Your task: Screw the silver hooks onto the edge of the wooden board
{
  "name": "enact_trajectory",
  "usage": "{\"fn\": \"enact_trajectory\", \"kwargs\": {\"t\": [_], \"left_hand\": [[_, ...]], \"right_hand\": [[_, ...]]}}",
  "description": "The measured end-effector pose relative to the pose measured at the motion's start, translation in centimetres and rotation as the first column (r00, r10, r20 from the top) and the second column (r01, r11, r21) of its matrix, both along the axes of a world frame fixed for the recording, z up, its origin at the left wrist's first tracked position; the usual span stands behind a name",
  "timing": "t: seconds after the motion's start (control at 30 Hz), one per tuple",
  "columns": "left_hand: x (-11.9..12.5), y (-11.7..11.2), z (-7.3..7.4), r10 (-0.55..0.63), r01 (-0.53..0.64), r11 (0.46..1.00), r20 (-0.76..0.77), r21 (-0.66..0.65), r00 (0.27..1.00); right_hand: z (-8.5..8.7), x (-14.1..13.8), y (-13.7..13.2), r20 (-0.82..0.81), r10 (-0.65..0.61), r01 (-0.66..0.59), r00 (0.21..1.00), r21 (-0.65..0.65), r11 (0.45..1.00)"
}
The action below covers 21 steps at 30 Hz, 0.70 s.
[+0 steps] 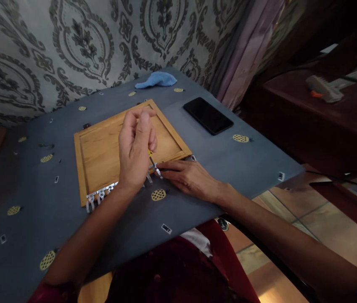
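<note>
Working at a table (244, 168) under a grey-blue cloth with yellow dotted spots, set against a patterned wall.

- Wooden tray (102, 155): shallow, raised rim, middle of the table and straight ahead of you. Nothing shows lying inside it, though your left hand hides part of its floor.
- Phone (208, 115): dark, face up on the cloth, beyond the tray's right corner and apart from it.
- Blue rag (157, 79): crumpled at the far edge, near the wall.
- Left hand (136, 147): raised over the tray's near rim, fingers curled shut round a small screwdriver (150, 156). Only a yellow bit of handle and the thin shaft show below the palm.
- Right hand (191, 176): low on the cloth, nearly flat, fingers stretched out with their tips on a metal bracket (157, 169) at the near rim. It looks like a press, not a grasp.
- Metal strip (101, 195): a row of small bright clips along the rim's left half, hanging over the edge.

Judgement on the step: you seem to be driving a fastener at the bracket. Keep the shaft square to the rim, hold the bracket down firmly so it cannot twist, and keep those fingertips out of the tip's path. The screw itself is too small to make out.
</note>
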<state>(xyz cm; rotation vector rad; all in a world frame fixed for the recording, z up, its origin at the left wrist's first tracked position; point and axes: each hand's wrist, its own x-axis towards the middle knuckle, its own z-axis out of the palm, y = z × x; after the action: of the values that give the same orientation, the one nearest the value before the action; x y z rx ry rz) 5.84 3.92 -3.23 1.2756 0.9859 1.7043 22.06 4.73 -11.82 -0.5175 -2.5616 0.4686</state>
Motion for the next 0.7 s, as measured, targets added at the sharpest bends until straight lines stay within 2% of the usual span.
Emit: {"fn": "enact_trajectory", "kwargs": {"t": [0.17,0.3,0.37,0.47,0.53,0.57,0.63,0.7], "left_hand": [[0.3,0.2,0.2,-0.058,0.063,0.996,0.074,-0.066,0.996],[0.1,0.8,0.4,-0.208,0.209,0.976,0.024,-0.066,0.978],[-0.2,1.1,0.6,-0.324,0.322,0.944,-0.013,-0.073,0.946],[-0.8,1.4,0.9,-0.512,0.505,0.856,-0.05,-0.107,0.858],[-1.1,1.4,1.0,-0.595,0.586,0.802,-0.074,-0.118,0.8],[-1.2,1.3,1.0,-0.609,0.599,0.792,-0.089,-0.115,0.788],[-1.1,1.1,0.8,-0.556,0.547,0.831,-0.123,-0.097,0.822],[-0.8,0.7,0.6,-0.393,0.387,0.92,-0.157,-0.065,0.906]], "right_hand": [[0.2,0.0,0.0,0.011,0.004,-0.005,1.0,0.021,1.0],[0.3,0.0,0.0,0.011,-0.004,0.004,1.0,0.008,1.0],[0.3,0.0,0.0,0.014,-0.001,0.001,1.0,0.009,1.0],[0.5,0.0,0.0,0.029,0.007,-0.007,1.0,0.018,1.0],[0.5,0.0,0.0,0.035,0.009,-0.01,0.999,0.019,1.0],[0.6,0.0,0.0,0.032,0.011,-0.012,0.999,0.018,1.0],[0.5,0.0,0.0,0.028,0.013,-0.013,1.0,0.015,1.0],[0.3,0.0,0.0,0.022,0.008,-0.009,1.0,0.015,1.0]]}}
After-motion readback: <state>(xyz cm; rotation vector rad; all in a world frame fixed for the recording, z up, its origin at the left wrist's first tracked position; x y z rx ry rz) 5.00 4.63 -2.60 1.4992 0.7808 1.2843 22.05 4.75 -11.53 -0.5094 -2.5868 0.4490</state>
